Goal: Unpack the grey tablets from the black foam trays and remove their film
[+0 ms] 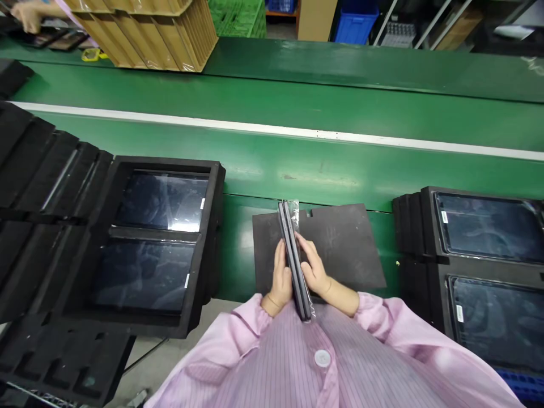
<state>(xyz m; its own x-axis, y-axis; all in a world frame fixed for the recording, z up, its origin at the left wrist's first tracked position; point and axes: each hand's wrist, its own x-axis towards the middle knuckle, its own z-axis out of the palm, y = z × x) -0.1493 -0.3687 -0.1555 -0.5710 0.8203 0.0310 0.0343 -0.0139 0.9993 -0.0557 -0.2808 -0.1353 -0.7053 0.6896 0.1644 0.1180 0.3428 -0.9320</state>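
Two thin dark tablets (294, 260) stand on edge, pressed together face to face, with clear plastic film (294, 211) sticking out along their right side. My left hand (280, 281) presses against their left face. On the other side my right hand (313, 268) grips them, fingers along the film. Their lower end comes close to my shirt front. Beneath them, a dark foam sheet (348, 243) lies on the green bench. The sides turned inward between the two tablets are hidden.
On the left, a black foam tray (216, 187) holds two screened devices in plastic, next to stacked foam trays (25, 153). Another tray stack (429, 249) with two devices stands right. Across the green conveyor (365, 170) are a tan crate (157, 42) and another person's hand (29, 17).
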